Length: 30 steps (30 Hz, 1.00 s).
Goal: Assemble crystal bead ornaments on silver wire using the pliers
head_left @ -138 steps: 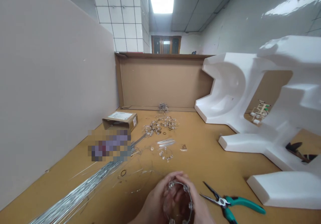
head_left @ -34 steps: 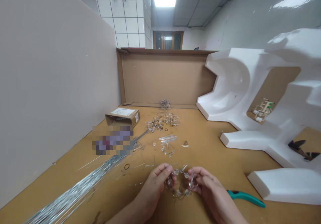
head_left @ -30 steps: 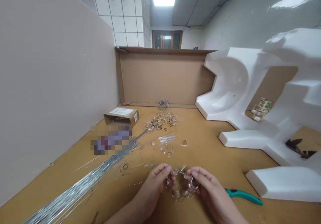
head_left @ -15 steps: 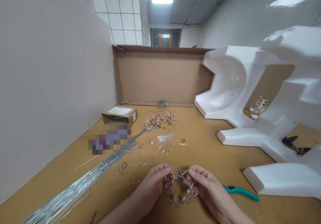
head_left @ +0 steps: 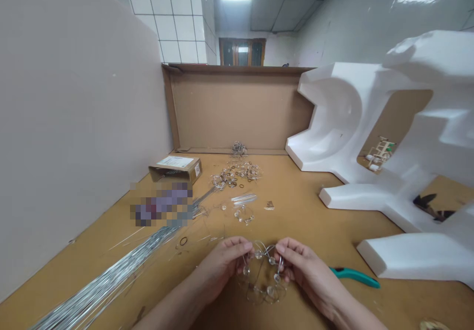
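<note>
A ring of bent wire with clear round beads (head_left: 271,290) is held up between both hands, low in the middle of the head view. My left hand (head_left: 230,258) pinches its left side between thumb and fingers. On the opposite side, my right hand (head_left: 298,261) pinches the wire close to a bead. Thin wire loops hang at the ring's lower part, and wires cross at its top. Just right of my right hand lies a tool with teal handles (head_left: 357,275), its head hidden by the hand. Beyond the hands rests a smaller beaded wire piece (head_left: 243,215).
A long bundle of silver wires (head_left: 126,268) lies at left, near a small cardboard box (head_left: 194,172) and a pixelated patch. Beaded wire pieces and dark rings (head_left: 237,174) are heaped farther back. White foam packaging (head_left: 333,157) stands at right; a cardboard panel (head_left: 237,108) closes the back.
Both hands keep their pinch on the beaded wire ring, which has tilted slightly and moved a little up. The whole view has shifted slightly.
</note>
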Available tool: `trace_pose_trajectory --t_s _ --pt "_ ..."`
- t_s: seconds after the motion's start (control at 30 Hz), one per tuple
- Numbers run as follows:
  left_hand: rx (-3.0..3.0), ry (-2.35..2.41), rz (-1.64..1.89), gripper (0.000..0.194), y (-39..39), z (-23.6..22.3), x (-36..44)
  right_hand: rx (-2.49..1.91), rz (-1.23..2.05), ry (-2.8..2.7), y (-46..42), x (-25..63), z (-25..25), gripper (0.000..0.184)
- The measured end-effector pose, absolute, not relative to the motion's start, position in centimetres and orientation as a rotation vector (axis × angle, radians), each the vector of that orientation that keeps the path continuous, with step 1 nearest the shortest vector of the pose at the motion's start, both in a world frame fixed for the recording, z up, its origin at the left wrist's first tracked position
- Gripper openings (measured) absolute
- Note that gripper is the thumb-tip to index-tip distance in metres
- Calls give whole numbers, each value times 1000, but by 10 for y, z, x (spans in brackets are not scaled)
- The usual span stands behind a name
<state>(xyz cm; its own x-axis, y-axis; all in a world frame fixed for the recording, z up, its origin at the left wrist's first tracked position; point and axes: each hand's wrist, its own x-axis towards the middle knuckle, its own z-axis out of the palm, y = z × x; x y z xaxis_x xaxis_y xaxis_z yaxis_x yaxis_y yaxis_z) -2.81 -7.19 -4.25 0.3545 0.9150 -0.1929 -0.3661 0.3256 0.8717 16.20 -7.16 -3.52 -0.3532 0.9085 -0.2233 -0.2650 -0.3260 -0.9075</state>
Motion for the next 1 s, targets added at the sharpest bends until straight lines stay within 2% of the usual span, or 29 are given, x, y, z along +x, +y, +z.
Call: trace_pose_trajectory --t_s 0.23,0.67,1.0 --pt "774 840 943 17 -73 -41 -29 -1068 1675 -1167 -67 164 -43 32" --pt "661 884 937 16 -70 -44 -30 -972 1806 -1081 -72 161 -38 27" --pt "632 864 906 16 -71 -44 -28 -1003 1789 -1053 -68 162 -37 28"
